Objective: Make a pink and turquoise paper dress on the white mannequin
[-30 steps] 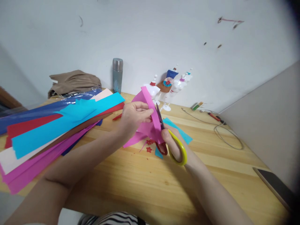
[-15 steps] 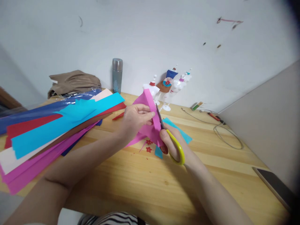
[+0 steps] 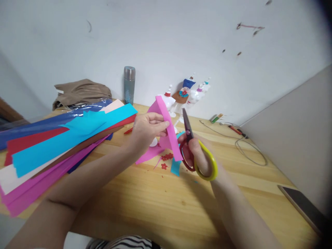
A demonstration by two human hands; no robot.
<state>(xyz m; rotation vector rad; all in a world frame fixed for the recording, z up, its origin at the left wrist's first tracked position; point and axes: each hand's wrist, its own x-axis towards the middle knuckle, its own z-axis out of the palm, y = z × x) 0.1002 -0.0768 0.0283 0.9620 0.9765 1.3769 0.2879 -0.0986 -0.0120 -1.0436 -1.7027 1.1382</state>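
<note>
My left hand (image 3: 150, 129) pinches a folded piece of pink crepe paper (image 3: 172, 136) between thumb and fingers, holding it above the table. In my right hand (image 3: 199, 154) is a pair of scissors (image 3: 211, 169) with one yellow and one red handle loop. Their dark blades are together, point up and away, and stand apart from the paper to its right. Under the paper lie small red paper flowers (image 3: 164, 166), a pink sheet (image 3: 149, 154) and a blue scrap (image 3: 175, 167). Behind it is a white miniature dress form (image 3: 169, 101) with a red neck band.
Strips of coloured paper (image 3: 52, 147) are piled at the left, before a brown cloth (image 3: 83, 91). A grey flask (image 3: 129, 85) and several more dress forms (image 3: 183, 95) stand by the wall. A cable (image 3: 240, 150) and a phone (image 3: 301, 205) lie at the right.
The scissors have moved right, away from the pink paper, and their blades have turned more upright. My left hand has shifted slightly left with the paper, still pinching it.
</note>
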